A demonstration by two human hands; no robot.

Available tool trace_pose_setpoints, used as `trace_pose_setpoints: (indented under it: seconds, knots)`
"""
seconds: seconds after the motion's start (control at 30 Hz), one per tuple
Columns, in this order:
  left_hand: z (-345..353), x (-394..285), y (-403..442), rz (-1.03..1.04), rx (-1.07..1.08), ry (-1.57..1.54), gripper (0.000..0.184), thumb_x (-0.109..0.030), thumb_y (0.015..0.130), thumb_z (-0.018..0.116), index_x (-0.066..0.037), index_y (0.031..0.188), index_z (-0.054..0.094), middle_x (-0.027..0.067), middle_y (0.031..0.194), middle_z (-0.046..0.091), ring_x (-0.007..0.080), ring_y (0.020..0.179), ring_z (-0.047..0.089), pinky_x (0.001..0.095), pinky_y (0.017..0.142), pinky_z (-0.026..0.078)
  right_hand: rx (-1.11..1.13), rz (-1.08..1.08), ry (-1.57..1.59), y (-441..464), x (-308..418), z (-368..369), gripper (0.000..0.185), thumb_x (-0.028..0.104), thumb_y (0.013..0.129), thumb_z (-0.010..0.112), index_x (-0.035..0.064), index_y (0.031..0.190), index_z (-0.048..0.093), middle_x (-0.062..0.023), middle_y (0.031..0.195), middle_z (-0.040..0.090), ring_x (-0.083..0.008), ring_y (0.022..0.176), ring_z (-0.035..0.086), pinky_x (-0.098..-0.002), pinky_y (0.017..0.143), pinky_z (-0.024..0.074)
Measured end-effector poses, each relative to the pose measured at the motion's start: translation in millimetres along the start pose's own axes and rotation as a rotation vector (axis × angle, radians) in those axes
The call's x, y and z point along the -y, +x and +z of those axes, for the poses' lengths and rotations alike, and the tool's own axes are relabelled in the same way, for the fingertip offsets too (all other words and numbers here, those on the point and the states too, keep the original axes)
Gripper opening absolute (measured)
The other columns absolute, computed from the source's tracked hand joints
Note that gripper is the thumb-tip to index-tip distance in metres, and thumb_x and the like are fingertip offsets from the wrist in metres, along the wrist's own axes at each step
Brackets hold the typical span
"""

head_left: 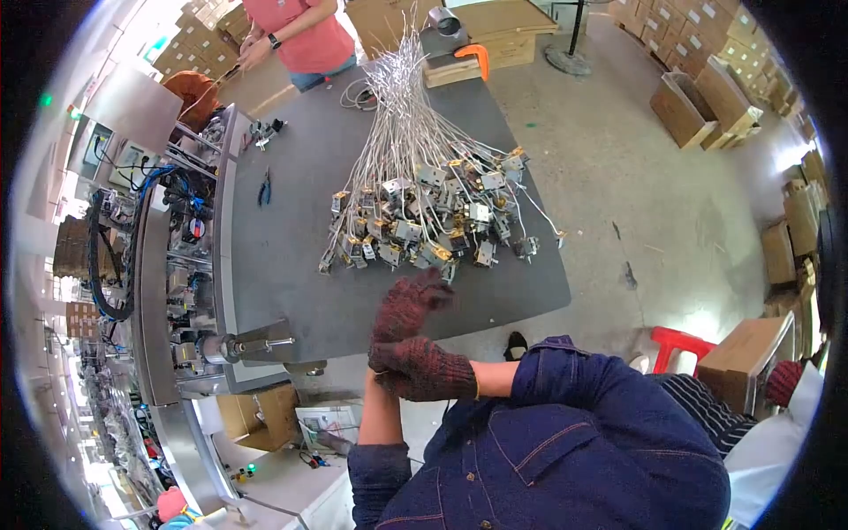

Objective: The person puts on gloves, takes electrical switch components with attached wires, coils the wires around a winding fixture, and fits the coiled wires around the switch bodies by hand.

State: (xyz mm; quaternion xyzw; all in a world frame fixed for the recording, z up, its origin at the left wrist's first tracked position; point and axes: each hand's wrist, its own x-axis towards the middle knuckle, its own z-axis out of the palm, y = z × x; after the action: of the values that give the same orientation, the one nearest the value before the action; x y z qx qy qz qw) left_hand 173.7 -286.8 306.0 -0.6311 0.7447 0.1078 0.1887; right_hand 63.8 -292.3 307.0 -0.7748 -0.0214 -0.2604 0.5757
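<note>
Both my hands wear dark red and black knitted work gloves. My left hand [408, 305] is raised just off the table's near edge, with its fingers partly spread and nothing visible in them. My right hand [426, 369] is closed around the cuff of the left glove at the wrist. Ahead of the hands lies a big heap of thermostats [424, 216], small metal-bodied switch units with long silvery capillary tubes [402, 97]. The tubes are gathered into a bundle that runs toward the far end of the dark table [287, 238].
Blue-handled pliers [265, 190] and a small metal part [265, 132] lie on the table's left. A machine bench [155, 291] runs along the left side. Across the table stands a person in a pink shirt [296, 35]. A red stool [680, 344] and cartons [746, 353] are at right.
</note>
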Motion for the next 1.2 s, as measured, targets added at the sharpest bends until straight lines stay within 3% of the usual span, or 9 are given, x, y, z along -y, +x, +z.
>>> trace_pose_setpoints:
  seconds: [0.1, 0.2, 0.3, 0.4, 0.47, 0.67, 1.07, 1.13, 1.2]
  knots:
    - [89, 13, 15, -0.258, -0.403, -0.188, 0.044, -0.021, 0.091, 0.048, -0.010, 0.134, 0.046, 0.0037, 0.134, 0.052, 0.0152, 0.119, 0.052, 0.0387, 0.093, 0.044, 0.056, -0.035, 0.078, -1, 2, 4, 0.020, 0.009, 0.075, 0.066, 0.0047, 0.090, 0.055, -0.0173, 0.081, 0.058, -0.0408, 0.078, 0.059, -0.0431, 0.065, 0.0472]
    - [54, -10, 8, -0.205, -0.999, -1.664, 0.049, -0.022, 0.092, 0.049, -0.003, 0.137, 0.041, 0.0100, 0.114, 0.063, 0.0241, 0.090, 0.065, 0.0386, 0.075, 0.051, 0.093, -0.056, 0.141, -3, 2, 6, 0.020, 0.010, 0.075, 0.067, 0.0048, 0.090, 0.054, -0.0177, 0.080, 0.057, -0.0408, 0.077, 0.058, -0.0431, 0.064, 0.0470]
    - [15, -8, -17, -0.303, -0.771, -1.677, 0.055, -0.028, 0.091, 0.052, -0.002, 0.139, 0.040, 0.0129, 0.107, 0.064, 0.0275, 0.090, 0.063, 0.0372, 0.075, 0.051, 0.104, -0.018, 0.125, -8, 1, -4, 0.021, 0.011, 0.074, 0.067, 0.0044, 0.090, 0.056, -0.0193, 0.082, 0.058, -0.0417, 0.079, 0.059, -0.0448, 0.065, 0.0476]
    - [-12, -8, -14, -0.891, -0.094, -0.729, 0.059, -0.034, 0.089, 0.055, -0.003, 0.137, 0.043, 0.0129, 0.119, 0.060, 0.0237, 0.112, 0.053, 0.0378, 0.091, 0.044, 0.091, 0.077, 0.006, -8, 0, -26, 0.021, 0.015, 0.076, 0.067, 0.0058, 0.092, 0.057, -0.0187, 0.086, 0.059, -0.0409, 0.081, 0.059, -0.0455, 0.067, 0.0477]
    - [8, -9, -13, -0.849, 0.051, -0.549, 0.058, -0.035, 0.089, 0.055, -0.005, 0.137, 0.043, 0.0124, 0.120, 0.059, 0.0236, 0.113, 0.053, 0.0386, 0.092, 0.043, 0.073, 0.161, -0.091, 2, 2, -37, 0.023, 0.018, 0.076, 0.066, 0.0069, 0.094, 0.058, -0.0182, 0.089, 0.060, -0.0402, 0.083, 0.060, -0.0460, 0.069, 0.0480]
    - [56, -29, 2, -0.562, 0.104, -0.262, 0.056, -0.038, 0.088, 0.054, -0.009, 0.136, 0.043, 0.0107, 0.124, 0.056, 0.0234, 0.115, 0.051, 0.0411, 0.096, 0.039, 0.285, 0.091, -0.395, 6, -18, -53, 0.032, 0.030, 0.076, 0.063, 0.0092, 0.100, 0.060, -0.0162, 0.104, 0.060, -0.0349, 0.094, 0.060, -0.0464, 0.078, 0.0484]
    - [87, -61, 12, -0.332, 0.163, -0.014, 0.053, -0.042, 0.087, 0.052, -0.018, 0.133, 0.045, 0.0074, 0.133, 0.049, 0.0228, 0.119, 0.048, 0.0461, 0.102, 0.031, 0.343, 0.282, -0.431, -13, -43, -52, 0.027, 0.027, 0.073, 0.065, 0.0087, 0.093, 0.063, -0.0139, 0.087, 0.064, -0.0323, 0.083, 0.063, -0.0420, 0.073, 0.0493]
    - [91, -63, 12, -0.306, 0.184, 0.018, 0.052, -0.043, 0.087, 0.052, -0.019, 0.133, 0.045, 0.0068, 0.134, 0.048, 0.0228, 0.120, 0.047, 0.0469, 0.103, 0.030, 0.246, 0.472, 0.174, -13, -47, -61, 0.037, 0.027, 0.070, 0.068, 0.0033, 0.097, 0.060, -0.0191, 0.088, 0.064, -0.0305, 0.085, 0.064, -0.0417, 0.078, 0.0486]
    - [93, -66, 7, -0.268, 0.223, 0.072, 0.052, -0.044, 0.087, 0.051, -0.021, 0.133, 0.045, 0.0062, 0.136, 0.047, 0.0227, 0.120, 0.047, 0.0477, 0.104, 0.029, 0.193, 0.365, 0.281, -20, -48, -50, 0.031, 0.027, 0.073, 0.067, 0.0048, 0.094, 0.060, -0.0169, 0.086, 0.063, -0.0287, 0.082, 0.063, -0.0401, 0.075, 0.0486]
